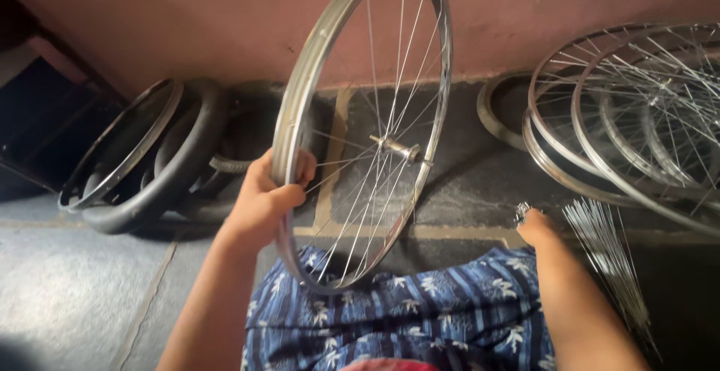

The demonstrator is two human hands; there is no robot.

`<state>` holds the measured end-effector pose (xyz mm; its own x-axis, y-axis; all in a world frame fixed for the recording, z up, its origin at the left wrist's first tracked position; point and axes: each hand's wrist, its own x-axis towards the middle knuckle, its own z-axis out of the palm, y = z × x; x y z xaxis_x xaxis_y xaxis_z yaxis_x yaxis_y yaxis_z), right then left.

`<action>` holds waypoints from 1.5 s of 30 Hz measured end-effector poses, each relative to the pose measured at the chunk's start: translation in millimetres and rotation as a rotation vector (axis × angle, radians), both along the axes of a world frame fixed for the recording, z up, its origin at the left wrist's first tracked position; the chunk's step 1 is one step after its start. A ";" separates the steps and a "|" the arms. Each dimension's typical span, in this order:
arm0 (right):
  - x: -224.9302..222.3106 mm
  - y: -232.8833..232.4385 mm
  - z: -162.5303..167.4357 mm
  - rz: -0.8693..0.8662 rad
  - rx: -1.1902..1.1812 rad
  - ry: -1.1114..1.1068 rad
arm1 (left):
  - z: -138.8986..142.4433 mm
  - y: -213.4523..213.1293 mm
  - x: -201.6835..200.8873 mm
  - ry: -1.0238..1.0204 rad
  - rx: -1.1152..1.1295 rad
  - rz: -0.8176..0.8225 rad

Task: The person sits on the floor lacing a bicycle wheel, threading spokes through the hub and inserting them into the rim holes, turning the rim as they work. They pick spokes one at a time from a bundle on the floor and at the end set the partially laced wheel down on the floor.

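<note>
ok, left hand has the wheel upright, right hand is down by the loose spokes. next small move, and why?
Probably lift the right hand toward the rim with what it pinches. Left hand grips the wheel upright on the lap, the spoke bundle lies just beside the right hand, and several gaps show between the laced spokes.

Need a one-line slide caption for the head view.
Left hand grips the rim of an upright silver spoked bicycle wheel resting on a blue patterned lap; right hand pinches small metal pieces beside loose spokes.

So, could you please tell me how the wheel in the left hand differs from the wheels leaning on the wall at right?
The held wheel stands upright on the lap, gripped by the left hand; the stacked wheels lean against the wall, untouched. The held one is single, those overlap. All are bare spoked metal rims.
</note>
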<state>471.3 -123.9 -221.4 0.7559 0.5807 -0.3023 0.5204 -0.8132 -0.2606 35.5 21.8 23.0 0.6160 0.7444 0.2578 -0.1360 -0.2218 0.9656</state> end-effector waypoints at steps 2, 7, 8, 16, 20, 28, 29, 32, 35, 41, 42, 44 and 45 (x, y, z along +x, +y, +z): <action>7.1 0.9 -1.8 -0.095 -0.029 0.021 | 3.3 7.5 -0.4 -0.050 0.011 -0.084; 15.2 14.6 -2.0 -0.158 -0.078 0.021 | 12.5 19.6 1.1 -0.036 -0.012 -0.086; 18.7 16.8 -3.7 -0.145 -0.113 0.019 | 14.5 22.0 -0.4 -0.029 -0.026 -0.082; 41.3 23.5 -28.0 -0.111 -0.199 0.011 | 23.6 50.1 -13.8 -0.036 -0.121 -0.090; 44.8 24.1 -34.2 -0.096 -0.214 -0.001 | 27.2 62.7 -17.6 -0.026 -0.157 -0.101; 41.5 23.3 -33.5 -0.178 -0.146 -0.019 | 22.7 62.1 -18.8 -0.051 -0.148 -0.129; 40.7 23.2 -31.7 -0.157 -0.145 -0.025 | 21.6 60.4 -18.6 -0.052 -0.146 -0.128; 38.2 25.1 -25.1 -0.120 -0.082 -0.058 | 20.3 55.2 -16.9 -0.056 -0.161 -0.127; 32.4 24.4 -19.7 -0.120 0.117 -0.089 | 20.7 46.5 -13.0 -0.029 -0.115 -0.108; -15.7 -5.5 -10.9 -0.021 0.944 0.281 | 12.7 2.0 13.7 -0.010 -0.056 -0.012; -37.5 -11.5 -7.7 -0.023 1.059 0.396 | 9.4 -9.4 23.5 -0.028 -0.066 -0.020; -84.1 -29.3 6.7 0.088 1.184 0.693 | 0.8 -39.4 43.6 -0.004 -0.114 0.035; -105.5 -40.2 18.1 0.090 1.084 0.804 | -3.9 -55.7 55.1 0.010 -0.142 0.058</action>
<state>365.8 -164.1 -203.3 0.5351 0.8448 -0.0007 -0.0381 0.0233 -0.9990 90.5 -34.0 19.1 0.5733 0.8071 0.1412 -0.1168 -0.0901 0.9891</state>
